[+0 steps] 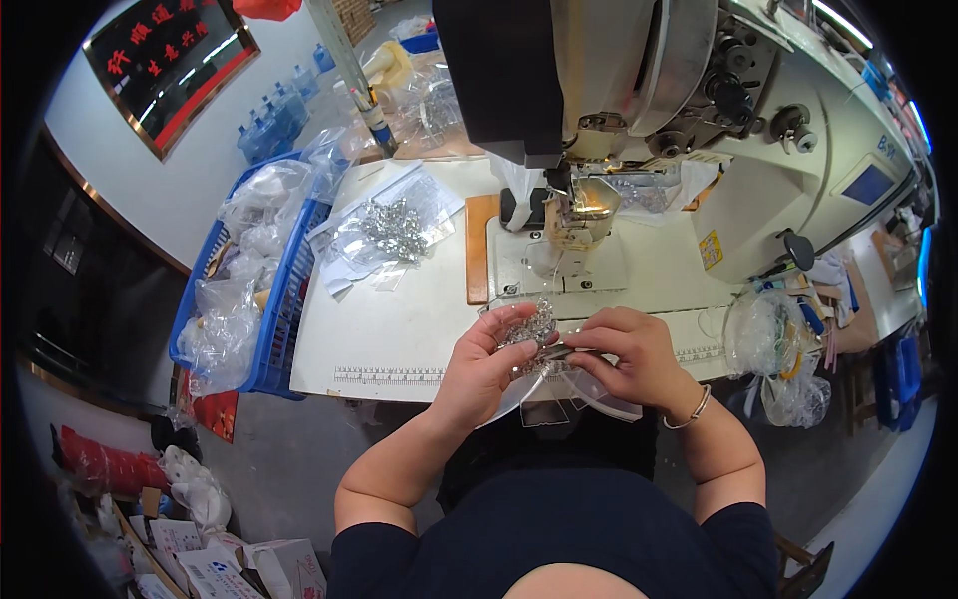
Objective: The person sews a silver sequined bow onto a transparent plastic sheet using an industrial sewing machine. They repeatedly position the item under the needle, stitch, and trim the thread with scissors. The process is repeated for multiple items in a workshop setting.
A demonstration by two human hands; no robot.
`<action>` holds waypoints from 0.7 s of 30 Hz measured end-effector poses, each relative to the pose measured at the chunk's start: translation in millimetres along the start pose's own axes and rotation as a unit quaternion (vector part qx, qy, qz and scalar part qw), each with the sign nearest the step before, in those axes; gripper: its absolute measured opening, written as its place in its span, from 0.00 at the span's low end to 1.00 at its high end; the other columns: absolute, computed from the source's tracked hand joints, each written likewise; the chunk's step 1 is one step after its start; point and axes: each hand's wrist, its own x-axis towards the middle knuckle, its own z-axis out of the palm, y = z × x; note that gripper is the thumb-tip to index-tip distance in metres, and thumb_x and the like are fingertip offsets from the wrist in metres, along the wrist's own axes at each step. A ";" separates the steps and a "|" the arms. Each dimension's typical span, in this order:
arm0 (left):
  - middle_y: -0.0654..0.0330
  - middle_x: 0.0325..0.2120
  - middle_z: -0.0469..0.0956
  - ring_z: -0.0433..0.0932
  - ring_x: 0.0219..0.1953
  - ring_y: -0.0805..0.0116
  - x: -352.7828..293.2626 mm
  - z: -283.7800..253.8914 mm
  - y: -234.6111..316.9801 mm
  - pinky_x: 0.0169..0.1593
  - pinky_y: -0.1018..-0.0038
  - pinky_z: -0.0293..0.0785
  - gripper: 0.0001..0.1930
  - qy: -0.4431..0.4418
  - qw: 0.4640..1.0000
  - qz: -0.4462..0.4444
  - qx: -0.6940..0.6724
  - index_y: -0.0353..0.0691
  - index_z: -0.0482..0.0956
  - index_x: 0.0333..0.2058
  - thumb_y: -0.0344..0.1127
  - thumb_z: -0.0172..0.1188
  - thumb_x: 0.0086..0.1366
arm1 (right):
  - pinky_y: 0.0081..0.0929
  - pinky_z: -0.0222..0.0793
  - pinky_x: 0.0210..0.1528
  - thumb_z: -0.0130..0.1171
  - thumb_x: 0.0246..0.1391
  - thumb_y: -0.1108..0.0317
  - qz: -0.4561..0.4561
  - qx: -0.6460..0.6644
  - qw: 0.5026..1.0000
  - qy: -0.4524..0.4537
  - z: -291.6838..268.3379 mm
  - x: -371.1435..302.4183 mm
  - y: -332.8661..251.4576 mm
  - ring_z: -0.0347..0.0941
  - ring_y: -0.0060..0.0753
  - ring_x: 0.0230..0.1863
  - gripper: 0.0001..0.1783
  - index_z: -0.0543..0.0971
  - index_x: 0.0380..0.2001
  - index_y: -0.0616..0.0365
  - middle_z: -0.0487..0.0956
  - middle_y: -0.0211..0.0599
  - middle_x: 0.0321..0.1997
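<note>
In front of the sewing machine (659,90), at the near edge of its bed, both my hands are together. My left hand (481,367) is closed on a silvery, sparkling beaded piece (539,321), thumb against its near side. The fingers of my right hand (629,351) pinch a small metal tool (567,351) whose tip meets the piece; its exact kind is partly hidden. Clear plastic strips (609,399) hang under the hands over the table edge. Just beyond, the presser foot (567,240) stands above the needle plate (599,268).
Left on the white table (399,329), a heap of similar sparkling pieces (394,230) lies on plastic bags. A blue basket (289,290) of plastic-wrapped things stands at the table's left edge. Plastic bags (763,339) bunch at the right. Cartons (215,574) sit on the floor, lower left.
</note>
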 end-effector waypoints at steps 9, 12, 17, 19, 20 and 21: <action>0.56 0.49 0.67 0.70 0.48 0.71 -3.4 -1.6 2.1 0.51 0.76 0.70 0.21 -0.020 0.999 -0.004 0.040 0.33 0.65 0.52 0.20 0.53 0.59 | 0.25 0.68 0.27 0.66 0.41 0.63 -0.053 0.006 0.998 -0.028 -5.8 10.3 9.4 0.72 0.30 0.26 0.11 0.81 0.31 0.46 0.76 0.25 0.26; 0.56 0.49 0.66 0.70 0.48 0.71 -2.6 -4.1 1.1 0.51 0.76 0.70 0.21 -0.023 0.999 -0.015 0.036 0.33 0.65 0.52 0.20 0.54 0.59 | 0.25 0.68 0.27 0.66 0.40 0.63 -0.071 0.023 0.996 -0.040 -2.3 10.7 14.9 0.72 0.30 0.25 0.11 0.81 0.32 0.46 0.75 0.25 0.26; 0.56 0.49 0.65 0.71 0.47 0.71 -3.7 -4.1 1.3 0.50 0.76 0.70 0.22 -0.018 0.999 -0.018 0.042 0.33 0.64 0.53 0.21 0.54 0.59 | 0.25 0.67 0.27 0.67 0.40 0.63 -0.091 0.032 0.994 -0.050 -0.9 12.4 17.0 0.71 0.30 0.25 0.10 0.81 0.30 0.47 0.75 0.24 0.26; 0.56 0.50 0.65 0.70 0.47 0.71 -3.8 -4.3 1.0 0.50 0.77 0.70 0.22 -0.019 0.999 -0.013 0.047 0.33 0.64 0.53 0.21 0.54 0.59 | 0.25 0.67 0.27 0.66 0.40 0.64 -0.108 0.034 0.992 -0.052 0.1 13.5 19.6 0.71 0.31 0.24 0.09 0.80 0.29 0.47 0.75 0.24 0.26; 0.56 0.50 0.65 0.70 0.47 0.71 -4.1 -4.0 1.0 0.50 0.77 0.70 0.22 -0.021 0.999 -0.015 0.047 0.33 0.64 0.53 0.21 0.54 0.59 | 0.25 0.67 0.27 0.66 0.40 0.64 -0.106 0.038 0.992 -0.053 1.1 12.9 20.2 0.71 0.31 0.25 0.09 0.80 0.29 0.47 0.75 0.24 0.26; 0.56 0.50 0.65 0.70 0.47 0.71 -4.2 -3.6 1.3 0.50 0.77 0.70 0.22 -0.023 0.998 -0.018 0.046 0.33 0.64 0.53 0.21 0.54 0.59 | 0.25 0.67 0.28 0.66 0.40 0.64 -0.104 0.042 0.992 -0.053 2.2 12.3 20.9 0.71 0.31 0.25 0.09 0.80 0.29 0.47 0.75 0.24 0.26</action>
